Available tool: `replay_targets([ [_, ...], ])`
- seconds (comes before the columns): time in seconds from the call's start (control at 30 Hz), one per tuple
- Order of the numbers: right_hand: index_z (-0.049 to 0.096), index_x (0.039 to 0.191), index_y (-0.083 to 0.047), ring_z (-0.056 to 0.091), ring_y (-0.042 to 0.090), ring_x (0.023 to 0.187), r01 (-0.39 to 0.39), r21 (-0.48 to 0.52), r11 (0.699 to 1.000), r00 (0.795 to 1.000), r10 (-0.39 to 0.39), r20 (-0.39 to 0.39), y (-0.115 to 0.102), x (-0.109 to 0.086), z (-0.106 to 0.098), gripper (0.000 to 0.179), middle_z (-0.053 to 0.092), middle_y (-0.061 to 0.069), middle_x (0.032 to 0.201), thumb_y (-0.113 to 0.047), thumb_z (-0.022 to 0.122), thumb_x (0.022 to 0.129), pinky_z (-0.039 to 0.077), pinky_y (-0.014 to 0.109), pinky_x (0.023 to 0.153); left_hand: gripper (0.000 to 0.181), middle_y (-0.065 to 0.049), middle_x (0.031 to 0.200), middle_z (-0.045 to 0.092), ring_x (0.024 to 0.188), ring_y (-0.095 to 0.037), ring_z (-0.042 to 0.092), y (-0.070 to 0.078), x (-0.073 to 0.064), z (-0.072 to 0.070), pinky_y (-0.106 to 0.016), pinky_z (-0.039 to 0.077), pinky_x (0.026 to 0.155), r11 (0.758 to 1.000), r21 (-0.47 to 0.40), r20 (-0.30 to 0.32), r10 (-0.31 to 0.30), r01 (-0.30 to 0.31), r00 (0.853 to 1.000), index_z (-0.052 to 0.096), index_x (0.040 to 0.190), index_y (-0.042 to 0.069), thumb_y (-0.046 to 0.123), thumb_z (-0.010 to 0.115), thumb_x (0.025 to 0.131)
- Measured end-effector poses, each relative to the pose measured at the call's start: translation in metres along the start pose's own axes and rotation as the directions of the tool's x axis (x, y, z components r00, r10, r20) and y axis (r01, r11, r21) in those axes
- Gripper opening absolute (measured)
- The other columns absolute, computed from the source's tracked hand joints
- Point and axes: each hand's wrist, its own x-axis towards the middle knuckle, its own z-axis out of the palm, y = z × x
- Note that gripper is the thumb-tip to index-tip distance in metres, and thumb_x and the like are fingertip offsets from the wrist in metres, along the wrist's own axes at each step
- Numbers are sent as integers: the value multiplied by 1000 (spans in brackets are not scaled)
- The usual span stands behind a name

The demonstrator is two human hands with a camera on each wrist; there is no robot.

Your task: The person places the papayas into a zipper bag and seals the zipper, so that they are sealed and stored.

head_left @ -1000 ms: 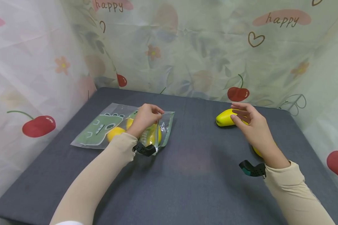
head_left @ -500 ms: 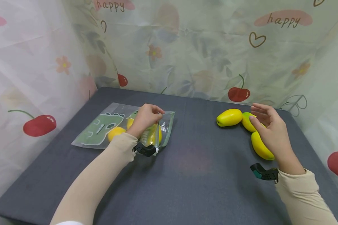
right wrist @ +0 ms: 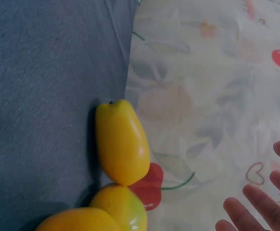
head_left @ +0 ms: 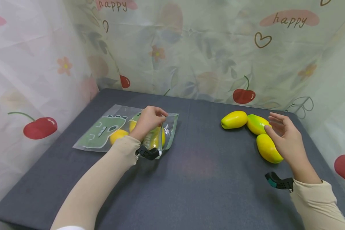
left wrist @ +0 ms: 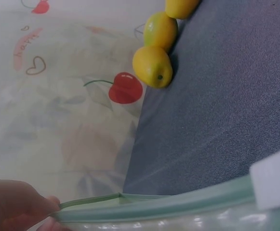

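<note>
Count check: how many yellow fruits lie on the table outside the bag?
3. The leftmost fruit lies toward the back, the middle fruit right beside it, and the nearest fruit in front, partly behind the right hand. Another hidden behind that hand can't be fully excluded.

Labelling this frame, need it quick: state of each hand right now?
Left hand: closed, pinching the edge of the clear printed bag.
Right hand: open, holding nothing.

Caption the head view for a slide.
Left hand pinches a printed clear bag holding yellow fruit; right hand hovers near three loose fruits on a dark table.
</note>
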Motion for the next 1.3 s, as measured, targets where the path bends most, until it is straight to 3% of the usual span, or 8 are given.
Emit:
replay_targets([
  [0.2,22,152,-6,36,51,132,-54,-16,998,994,55,91,19,0,-2,72,32,28,150,-46,46,98,33,65,101,22,-6,88,70,64,-18,60,-1,1,0,-26,44,53,1000,-16,-1,-2,1,1000,74,100,14,8,58,87],
  [0.47,15,152,2,29,60,129,-66,-116,991,964,93,248,47,2,-1,79,20,38,150,-46,47,98,31,71,96,22,-6,88,70,63,-18,59,-1,2,0,-26,43,52,1000,-11,2,-2,2,1000,74,100,13,8,58,86],
  [0.87,20,149,8,30,61,126,-60,-205,977,951,118,286,61,3,2,80,25,43,144,-47,47,98,32,71,95,22,-6,89,70,64,-18,60,-2,1,0,-25,43,52,1000,-8,5,-2,2,1000,74,101,14,9,58,86],
  [1.3,14,147,13,29,59,123,-128,-268,955,902,225,369,73,4,0,89,20,45,143,-52,46,96,32,69,93,21,-5,88,70,64,-18,60,-2,1,0,-26,43,52,1000,-9,6,-8,8,1000,74,100,14,9,59,86],
])
